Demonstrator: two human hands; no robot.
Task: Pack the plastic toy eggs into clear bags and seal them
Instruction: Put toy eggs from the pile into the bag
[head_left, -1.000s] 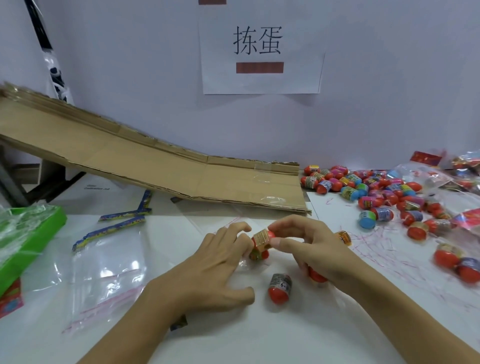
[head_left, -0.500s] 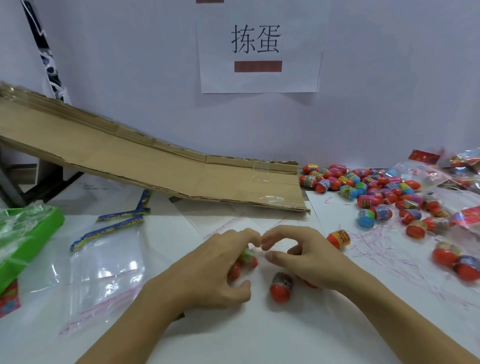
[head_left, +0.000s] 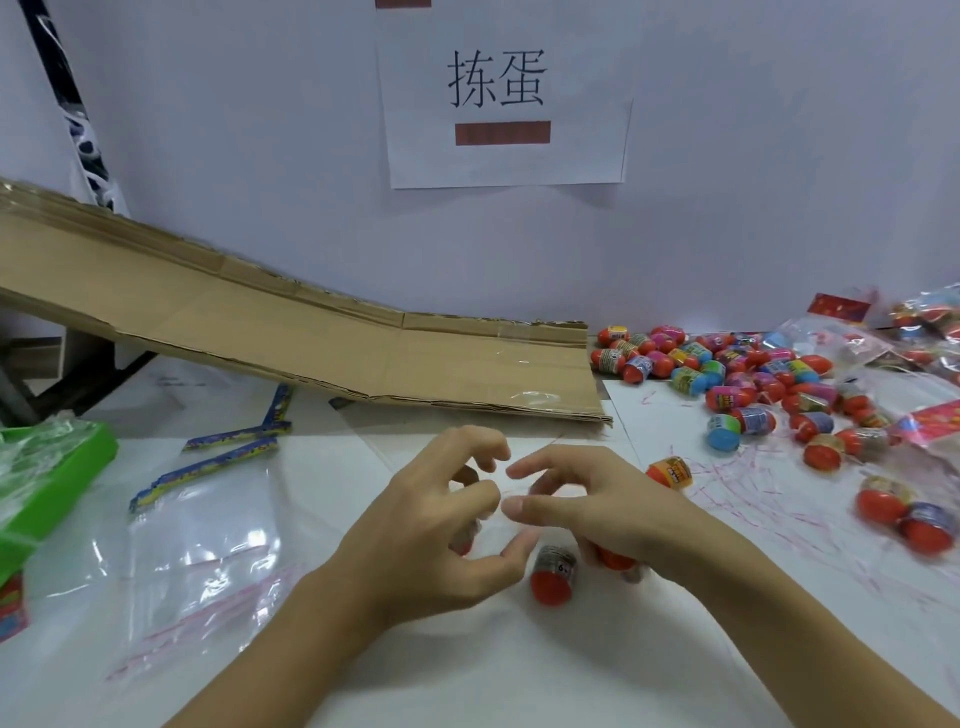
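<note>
Both hands meet over the white desk (head_left: 467, 670), fingers curled: the left hand (head_left: 431, 525) and right hand (head_left: 602, 506) each pinch the edge of a clear bag (head_left: 511, 486) (hard to make out). A red toy egg (head_left: 552, 574) lies just below them. Spare bags (head_left: 202, 551) lie left. Farther right sits the egg pile (head_left: 753, 374), beside a cardboard ramp (head_left: 322, 332).

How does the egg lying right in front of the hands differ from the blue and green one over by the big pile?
The near egg has a red shell with a grey band; the far egg is blue and green. The near egg lies on its side, between the two wrists, apart from the pile; the far egg seems to stand on its blue end at the pile's front edge. Both are small banded plastic eggs, unbagged, on the white table.
</note>
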